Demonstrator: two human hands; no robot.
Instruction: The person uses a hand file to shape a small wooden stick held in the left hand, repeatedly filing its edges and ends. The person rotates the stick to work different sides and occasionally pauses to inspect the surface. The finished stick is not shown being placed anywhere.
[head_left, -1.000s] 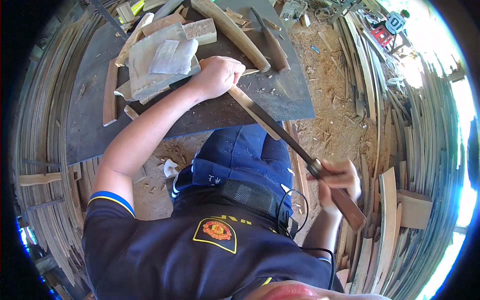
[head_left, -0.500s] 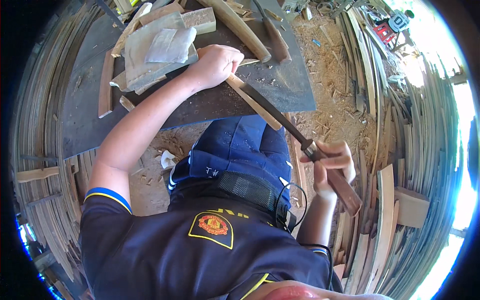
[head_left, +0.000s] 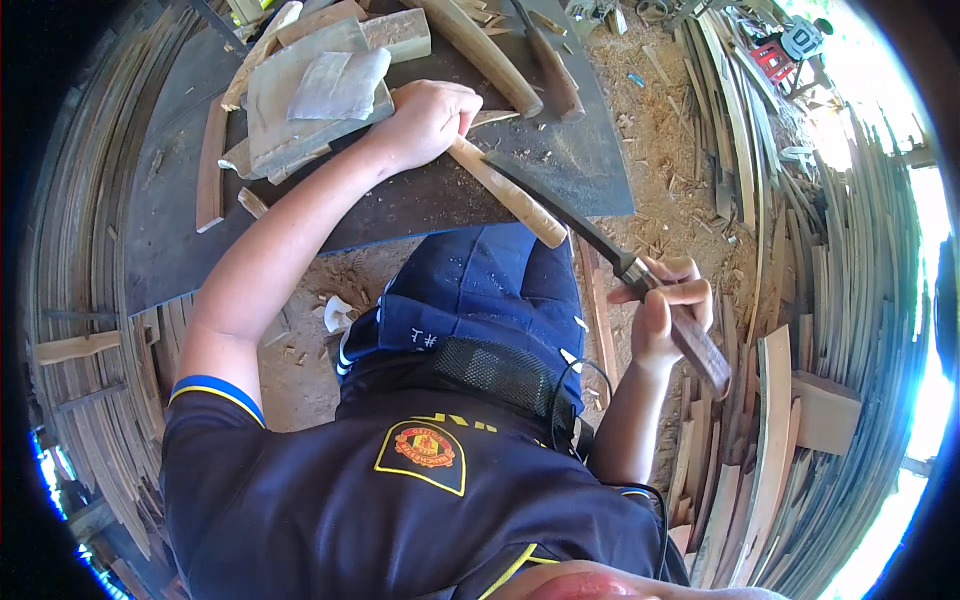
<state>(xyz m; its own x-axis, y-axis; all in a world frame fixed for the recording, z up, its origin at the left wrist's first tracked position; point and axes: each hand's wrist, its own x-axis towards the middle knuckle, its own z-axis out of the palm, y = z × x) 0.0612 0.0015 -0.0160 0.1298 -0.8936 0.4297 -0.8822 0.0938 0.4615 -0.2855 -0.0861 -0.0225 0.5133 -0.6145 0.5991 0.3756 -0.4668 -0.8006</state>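
Observation:
My left hand is closed around the far part of a pale wooden stick, which slants toward me over the edge of the dark table. In my right hand is a long dark-bladed knife with a brown wooden handle and a metal collar. Its blade runs beside the stick's right side, with the tip close to the wood near my left hand; whether they touch I cannot tell. Beside my left hand, a pale plastic packet rests on a stack of wooden blocks.
A thick wooden rod and a second wooden-handled tool lie at the table's far side. A reddish wood strip lies at its left. Stacked planks line the right, and shavings cover the ground.
My right hand has moved slightly up and right, swinging the knife's handle farther from me. The stick has turned a little, showing a broader face. My left hand has shifted only slightly.

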